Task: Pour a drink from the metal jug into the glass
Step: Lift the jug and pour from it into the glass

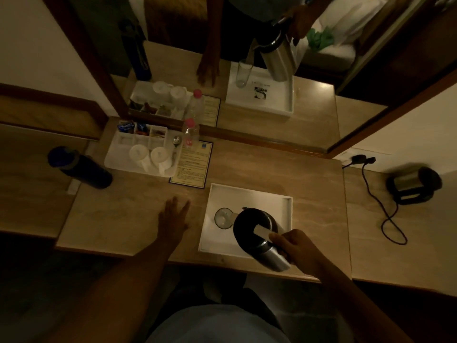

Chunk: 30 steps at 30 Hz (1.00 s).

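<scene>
Down at the near edge of the pale wood-grain tabletop (138, 219) we see our right hand (300, 248) clenched around the handle of the brushed-metal jug with the black lid (259, 233), which it holds tilted, its lidded top leaning toward the clear drinking glass (223, 218). That glass stands upright in the near-left part of the square white tray (249, 194), with the jug's lid just beside its rim; whether any liquid is running we cannot tell in this dim light. Our left hand (174, 219) grips nothing: it lies flat on the tabletop with the fingers spread, just left of the tray and apart from it. Farther back sits a white compartmented tray (116, 144) holding 2 upturned white cups (148, 154), a metal spoon (176, 144) and sachets in its rear sections. Just right of that tray stands a clear plastic bottle with a pink cap (190, 132), next to a printed card with a dark blue border (191, 167). A dark blue flask (79, 167) stands well to the left. Far to the right, a steel electric kettle on a black base (415, 185) sits with its black cord (385, 214) looping toward a wall plug. Behind everything, a wood-framed mirror (247, 136) repeats the jug, the glass and both hands.
</scene>
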### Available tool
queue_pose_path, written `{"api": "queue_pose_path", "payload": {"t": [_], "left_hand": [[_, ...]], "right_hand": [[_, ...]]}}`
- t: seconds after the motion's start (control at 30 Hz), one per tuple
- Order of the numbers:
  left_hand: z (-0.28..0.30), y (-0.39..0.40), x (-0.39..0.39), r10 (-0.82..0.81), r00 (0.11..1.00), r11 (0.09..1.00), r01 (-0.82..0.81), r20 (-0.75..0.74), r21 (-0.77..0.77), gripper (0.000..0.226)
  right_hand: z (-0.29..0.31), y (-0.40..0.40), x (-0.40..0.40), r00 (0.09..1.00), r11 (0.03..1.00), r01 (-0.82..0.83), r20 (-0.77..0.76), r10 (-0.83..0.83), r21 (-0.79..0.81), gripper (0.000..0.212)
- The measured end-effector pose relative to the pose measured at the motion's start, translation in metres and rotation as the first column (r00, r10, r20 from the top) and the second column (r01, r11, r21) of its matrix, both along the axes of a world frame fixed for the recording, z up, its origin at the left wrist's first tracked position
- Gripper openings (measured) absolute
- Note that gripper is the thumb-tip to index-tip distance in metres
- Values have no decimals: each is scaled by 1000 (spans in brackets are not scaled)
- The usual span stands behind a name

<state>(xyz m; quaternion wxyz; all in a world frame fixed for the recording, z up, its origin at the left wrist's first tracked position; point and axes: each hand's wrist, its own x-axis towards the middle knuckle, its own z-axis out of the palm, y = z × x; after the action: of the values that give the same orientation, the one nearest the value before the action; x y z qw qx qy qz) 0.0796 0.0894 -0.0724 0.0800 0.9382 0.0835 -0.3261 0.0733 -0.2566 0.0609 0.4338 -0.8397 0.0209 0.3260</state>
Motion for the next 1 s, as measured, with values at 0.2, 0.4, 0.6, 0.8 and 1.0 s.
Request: {"api": "queue_pose_path", "payload": {"t": [0.2, 0.4, 0.6, 0.8, 1.0], "left_hand": [[-1, 1, 1, 0, 1000, 1000, 0, -5, -2, 83], [-2, 3, 1, -3, 1000, 1000, 3, -3, -5, 83], [-1, 3, 1, -5, 1000, 1000, 5, -5, -5, 84], [-2, 3, 1, 15, 1000, 1000, -15, -10, -21, 83], [-2, 4, 2, 22, 1000, 999, -23, -22, -23, 83]], "right_hand": [[0, 9, 9, 997, 997, -31, -67, 26, -76, 73], [0, 20, 17, 988, 980, -86, -138, 62, -178, 54], [8, 35, 28, 973, 973, -97, -227, 48, -212, 54], [14, 48, 34, 962, 962, -145, -260, 82, -233, 55], [15, 58, 41, 948, 956, -138, -313, 52, -260, 54]]}}
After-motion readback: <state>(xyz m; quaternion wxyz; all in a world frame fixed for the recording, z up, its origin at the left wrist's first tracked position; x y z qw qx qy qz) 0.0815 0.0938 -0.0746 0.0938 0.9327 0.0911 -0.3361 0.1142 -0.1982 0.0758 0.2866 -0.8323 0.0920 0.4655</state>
